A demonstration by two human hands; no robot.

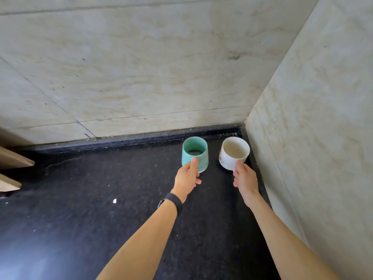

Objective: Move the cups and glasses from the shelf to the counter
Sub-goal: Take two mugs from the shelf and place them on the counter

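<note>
Holding two cups at counter corner

Left hand (186, 179), black wristband (171, 200), grips the teal cup (194, 153): thumb pressed on the near wall, fingers curled round its left side. Right hand (245, 179) pinches the white cup (234, 153), tilted, thumb on the wall, other fingers hidden. Both cups sit centre-right of frame, over the black counter (101, 209), beside the marble wall (302, 118). Contact with the counter: cannot tell.

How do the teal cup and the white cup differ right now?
The teal cup is blue-green; the white cup is white with an orange print on its side. The teal cup has something dark at its bottom; the white cup's inside looks bare. The white cup is nearer the side wall, the teal cup left of it. Shared: similar size, both being held.
</note>
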